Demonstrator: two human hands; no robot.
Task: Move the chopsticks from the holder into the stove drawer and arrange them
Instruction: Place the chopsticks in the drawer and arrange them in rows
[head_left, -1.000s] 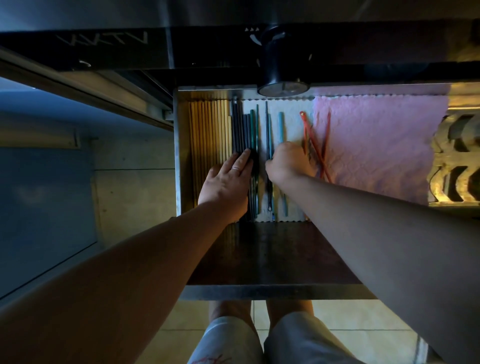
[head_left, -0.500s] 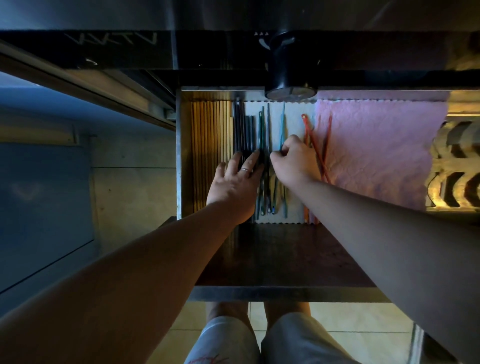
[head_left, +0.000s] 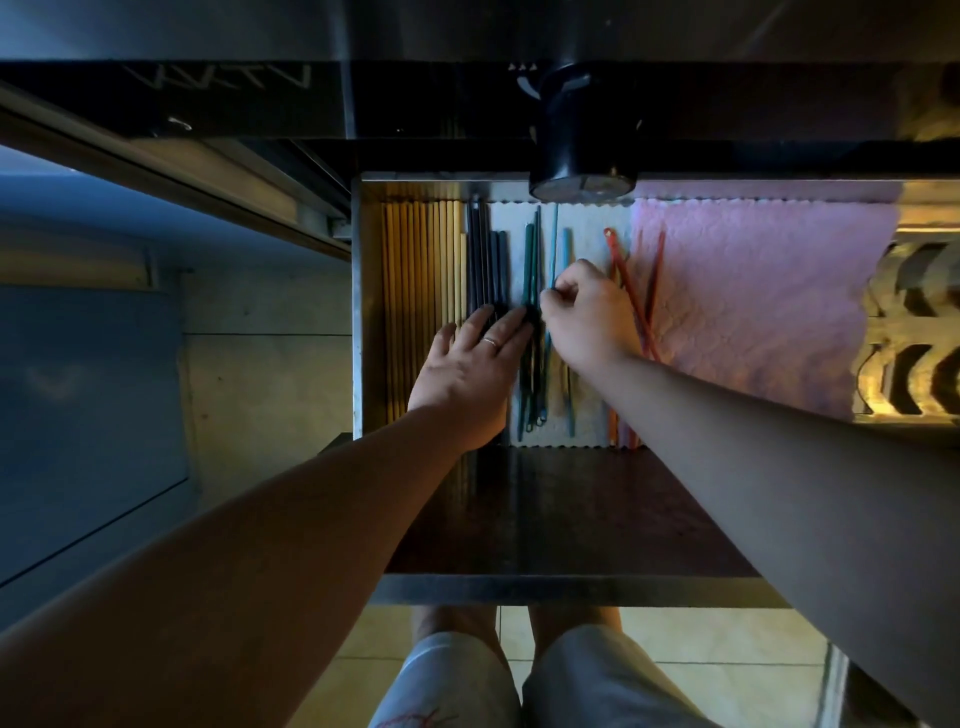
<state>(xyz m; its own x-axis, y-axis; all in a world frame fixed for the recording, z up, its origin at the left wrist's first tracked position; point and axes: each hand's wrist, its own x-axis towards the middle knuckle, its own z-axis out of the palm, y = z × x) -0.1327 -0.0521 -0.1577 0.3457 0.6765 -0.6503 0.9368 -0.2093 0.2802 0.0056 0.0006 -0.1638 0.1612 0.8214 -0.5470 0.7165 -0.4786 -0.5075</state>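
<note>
The stove drawer (head_left: 358, 312) is pulled out below me. Along its left side lie several wooden chopsticks (head_left: 421, 260) in a neat row, then several dark grey chopsticks (head_left: 483, 260). On a white liner (head_left: 587, 415) lie teal chopsticks (head_left: 530, 260) and a light blue chopstick (head_left: 567, 249). Red chopsticks (head_left: 623, 280) lie crossed at the edge of a pink cloth (head_left: 753, 301). My left hand (head_left: 467, 374) rests flat, fingers straight, on the dark grey chopsticks. My right hand (head_left: 587, 317) pinches a thin teal chopstick (head_left: 554, 244) between thumb and fingers.
A black stove knob (head_left: 582, 135) juts out above the drawer's back edge. The drawer's dark front section (head_left: 545, 509) lies bare toward me. A patterned metal grille (head_left: 914, 374) is at the right. My knees and the tiled floor (head_left: 727, 639) show below.
My right hand has moved up and now pinches one thin teal chopstick, lifting its far end. My left hand slid slightly and stays flat on the dark chopsticks.
</note>
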